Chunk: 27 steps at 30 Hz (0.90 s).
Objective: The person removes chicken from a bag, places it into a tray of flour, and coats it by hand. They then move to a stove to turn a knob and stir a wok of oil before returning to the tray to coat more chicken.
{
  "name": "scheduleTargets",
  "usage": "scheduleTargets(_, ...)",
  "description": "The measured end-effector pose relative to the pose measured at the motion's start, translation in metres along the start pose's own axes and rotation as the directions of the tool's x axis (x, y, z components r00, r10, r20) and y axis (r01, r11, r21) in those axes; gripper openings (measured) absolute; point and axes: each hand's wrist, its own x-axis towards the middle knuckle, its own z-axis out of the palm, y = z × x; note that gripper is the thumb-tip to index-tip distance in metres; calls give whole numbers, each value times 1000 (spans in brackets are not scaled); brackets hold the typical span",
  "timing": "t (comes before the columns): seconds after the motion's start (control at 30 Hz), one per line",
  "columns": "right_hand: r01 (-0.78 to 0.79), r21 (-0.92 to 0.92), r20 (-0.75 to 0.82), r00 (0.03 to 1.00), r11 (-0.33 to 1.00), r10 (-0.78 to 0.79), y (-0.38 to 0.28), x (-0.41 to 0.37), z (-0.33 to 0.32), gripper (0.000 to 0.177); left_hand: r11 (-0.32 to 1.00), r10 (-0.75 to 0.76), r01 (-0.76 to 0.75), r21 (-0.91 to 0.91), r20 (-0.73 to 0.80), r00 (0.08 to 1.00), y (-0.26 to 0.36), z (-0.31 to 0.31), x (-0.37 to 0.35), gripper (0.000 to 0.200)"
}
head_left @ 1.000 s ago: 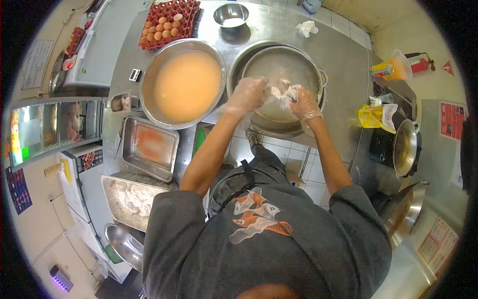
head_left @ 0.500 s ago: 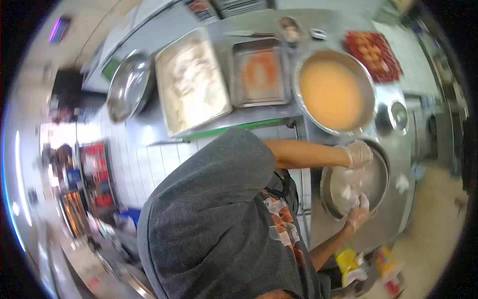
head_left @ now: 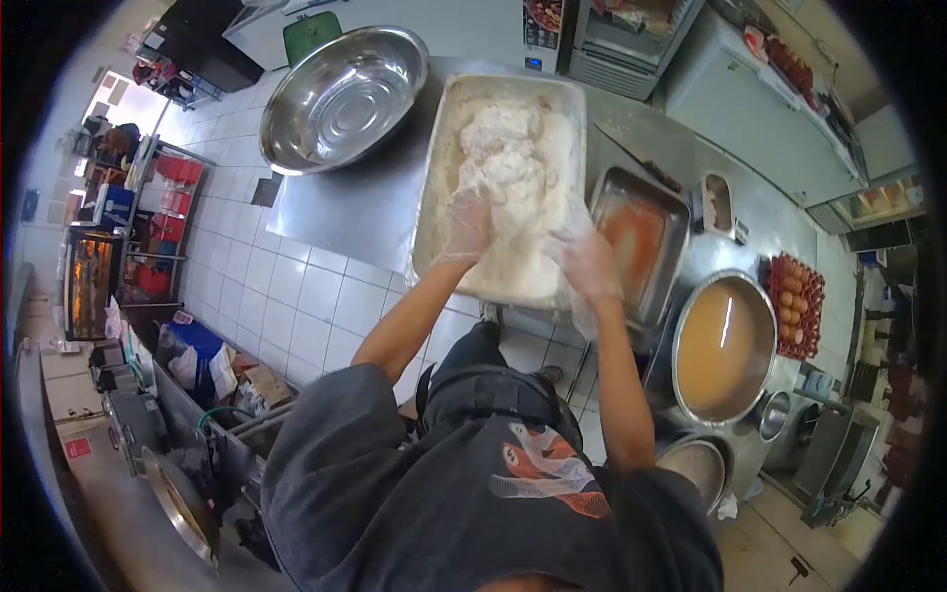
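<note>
A large rectangular tray (head_left: 431,212) of white flour is in front of me, with several flour-coated lumps (head_left: 508,148) heaped towards its far side; what lies under the coating cannot be made out. My left hand (head_left: 470,222), in a clear plastic glove, is over the tray's left part, its fingers stretched out against the near edge of the coated lumps. Also gloved, my right hand (head_left: 587,261) hovers by the tray's right side with its fingers apart. The right hand is slightly blurred, and nothing shows in it.
Left of the tray stands a big steel bowl (head_left: 345,104). To the right are a metal pan (head_left: 641,247) with orange-red residue, a knife (head_left: 641,158), a basin of orange liquid (head_left: 725,345), eggs in a red tray (head_left: 797,306) and a pot (head_left: 695,464) partly behind my arm.
Both hands have left the pot of whitish contents on the right and moved over to the flour tray. My view has turned left with them.
</note>
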Motion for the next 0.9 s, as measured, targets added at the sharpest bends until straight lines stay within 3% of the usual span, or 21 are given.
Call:
scheduleTargets(0.03,-90,-64,19,996,994,91,9,58,24,44,993,68,-67,93,-11,998,-16,20,12,29)
scheduleTargets(0.1,-191,-41,-105,977,981,186,-15,126,39,37,983,177,-173,-64,59,982,-34,47,36,28)
scheduleTargets(0.13,-183,-180,-130,978,967,161,15,170,70,34,967,224,-210,-142,87,971,-38,56,46,27)
scheduleTargets(0.17,-151,-314,-150,983,937,108,54,219,96,32,951,299,-251,-180,331,895,-38,42,56,26)
scheduleTargets(0.2,-117,-515,-50,993,849,106,63,236,101,34,945,320,-327,-16,258,912,-39,75,52,23)
scheduleTargets(0.23,-103,-506,-133,990,856,41,93,247,124,38,944,329,-330,-20,144,933,-42,60,50,21)
scheduleTargets(0.27,-118,-451,-38,993,884,113,107,266,133,39,909,354,-342,239,-7,935,-50,65,46,19)
scheduleTargets(0.3,-5,-534,-82,996,845,-46,127,275,144,36,909,404,-395,134,-43,914,-55,94,47,17)
scheduleTargets(0.33,-13,-711,158,971,703,179,89,275,115,45,892,452,-451,33,-79,889,-61,124,49,15)
scheduleTargets(0.37,16,-685,151,981,728,120,94,276,112,47,854,517,-518,-42,-25,855,-64,95,60,28)
scheduleTargets(0.4,-65,-675,127,971,735,202,75,271,105,49,842,536,-537,-57,-32,844,-64,111,64,21)
scheduleTargets(0.47,-116,-644,-23,991,757,132,136,283,136,50,812,583,-582,-42,23,812,-58,126,59,17)
scheduleTargets(0.53,-183,-676,58,953,714,298,81,272,116,50,774,620,-631,56,140,772,-56,121,70,19)
scheduleTargets(0.57,-217,-697,82,923,684,377,51,264,102,50,762,644,-645,-50,160,748,-61,102,80,21)
scheduleTargets(0.63,-183,-639,19,967,747,253,68,261,106,47,714,699,-644,-276,218,681,-69,75,89,26)
scheduleTargets(0.67,-158,-608,-13,982,778,189,74,260,108,46,713,676,-610,-345,107,730,-71,85,86,28)
scheduleTargets(0.73,-187,-566,0,974,803,226,68,262,101,44,682,583,-557,-474,-108,806,-79,112,82,33)
scheduleTargets(0.83,-230,-513,-30,968,827,250,69,260,97,41,814,453,-346,-467,137,881,-84,50,91,37)
scheduleTargets(0.9,-293,-469,-38,949,833,313,64,254,94,43,798,423,-259,-545,198,884,-90,36,87,37)
